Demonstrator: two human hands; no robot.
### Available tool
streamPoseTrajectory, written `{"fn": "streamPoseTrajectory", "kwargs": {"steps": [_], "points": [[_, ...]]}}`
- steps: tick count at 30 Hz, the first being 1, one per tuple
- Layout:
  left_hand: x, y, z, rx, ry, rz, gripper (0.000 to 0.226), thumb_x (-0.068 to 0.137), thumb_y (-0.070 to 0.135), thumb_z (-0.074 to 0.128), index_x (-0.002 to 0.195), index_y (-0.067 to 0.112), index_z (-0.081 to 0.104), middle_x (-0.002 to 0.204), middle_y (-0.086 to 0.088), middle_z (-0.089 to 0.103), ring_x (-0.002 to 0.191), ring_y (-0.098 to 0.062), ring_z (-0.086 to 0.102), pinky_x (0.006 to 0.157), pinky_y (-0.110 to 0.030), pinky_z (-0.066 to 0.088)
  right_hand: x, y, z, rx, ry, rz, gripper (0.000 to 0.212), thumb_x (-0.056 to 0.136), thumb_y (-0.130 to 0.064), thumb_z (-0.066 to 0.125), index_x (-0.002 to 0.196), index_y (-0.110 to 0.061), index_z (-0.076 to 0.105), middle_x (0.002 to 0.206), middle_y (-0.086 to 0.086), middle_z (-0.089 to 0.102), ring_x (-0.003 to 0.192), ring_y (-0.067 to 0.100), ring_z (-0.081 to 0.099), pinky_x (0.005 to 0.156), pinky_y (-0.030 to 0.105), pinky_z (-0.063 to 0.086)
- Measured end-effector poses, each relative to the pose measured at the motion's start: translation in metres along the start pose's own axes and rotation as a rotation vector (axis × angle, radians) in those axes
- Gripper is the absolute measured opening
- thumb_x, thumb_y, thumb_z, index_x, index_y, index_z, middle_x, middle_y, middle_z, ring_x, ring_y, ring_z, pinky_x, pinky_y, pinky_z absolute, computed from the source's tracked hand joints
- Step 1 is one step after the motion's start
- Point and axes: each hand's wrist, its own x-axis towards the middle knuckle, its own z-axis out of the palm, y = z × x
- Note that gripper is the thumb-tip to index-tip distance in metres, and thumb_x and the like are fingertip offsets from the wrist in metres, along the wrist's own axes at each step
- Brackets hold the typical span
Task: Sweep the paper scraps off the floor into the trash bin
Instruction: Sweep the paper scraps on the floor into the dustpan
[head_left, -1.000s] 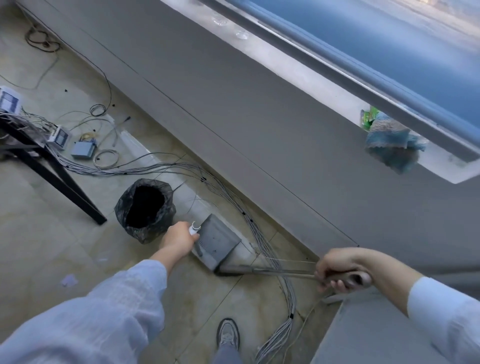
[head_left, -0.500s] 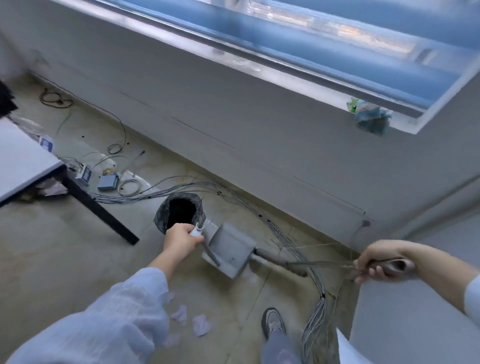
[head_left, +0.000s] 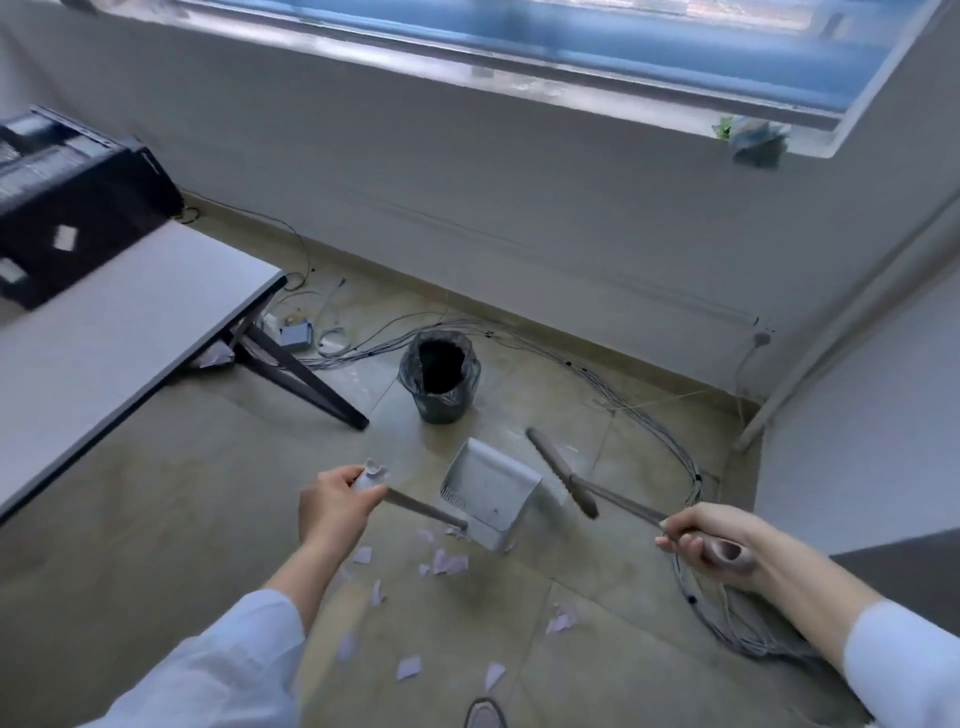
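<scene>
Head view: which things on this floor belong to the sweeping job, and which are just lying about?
For the job:
- paper scraps
- dustpan, its handle in the left hand
- broom, its handle in the right hand
- trash bin

Lying about:
- cable bundle along the wall
- small blue box
- table
- cloth on the sill

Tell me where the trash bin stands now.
In the head view the trash bin stands on the floor at centre, beyond the dustpan, right of the table leg.
</scene>
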Motion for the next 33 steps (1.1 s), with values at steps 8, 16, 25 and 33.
{"fn": "streamPoseTrajectory", "kwargs": {"steps": [8, 16, 25, 33], "points": [[-0.071, -0.093, -0.041, 0.079, 0.144, -0.035, 0.011, 0.075, 0.021, 0.071, 0.078, 0.012, 0.076, 0.071, -0.018, 0.071, 0.073, -0.032, 0.066, 0.060, -0.033, 0.041, 0.004, 0.091, 0.061, -0.028, -0.059, 0.004, 0.013, 0.092, 0.001, 0.040, 0.080, 0.000, 0.045, 0.067, 0.014, 0.053, 0.018, 0.007, 0.035, 0.025, 0.008, 0.033], [-0.083, -0.197, -0.135, 0.117, 0.222, -0.061, 0.010, 0.073, 0.021, 0.072, 0.075, 0.011, 0.075, 0.059, -0.016, 0.062, 0.068, -0.033, 0.062, 0.058, -0.033, 0.039, -0.012, 0.149, 0.175, -0.130, -0.019, -0.092, 0.019, 0.088, 0.008, 0.041, 0.071, 0.005, 0.047, 0.070, 0.017, 0.051, 0.017, 0.008, 0.035, 0.026, 0.007, 0.034], [-0.025, -0.317, -0.255, 0.130, 0.149, -0.032, 0.028, 0.068, 0.036, 0.062, 0.061, 0.009, 0.065, 0.048, -0.010, 0.049, 0.057, -0.032, 0.048, 0.052, -0.032, 0.037, -0.001, 0.180, 0.370, -0.213, 0.037, -0.182, 0.011, 0.086, 0.008, 0.043, 0.076, 0.004, 0.047, 0.071, 0.019, 0.054, 0.020, 0.008, 0.038, 0.029, 0.008, 0.034], [0.019, -0.368, -0.279, 0.240, 0.088, -0.020, 0.027, 0.073, 0.041, 0.058, 0.070, 0.016, 0.069, 0.064, -0.010, 0.066, 0.069, -0.033, 0.061, 0.055, -0.031, 0.041, 0.030, 0.174, 0.458, -0.262, 0.095, -0.213, 0.022, 0.080, 0.010, 0.046, 0.061, -0.002, 0.045, 0.050, 0.011, 0.047, 0.021, 0.012, 0.039, 0.034, 0.009, 0.027]]}}
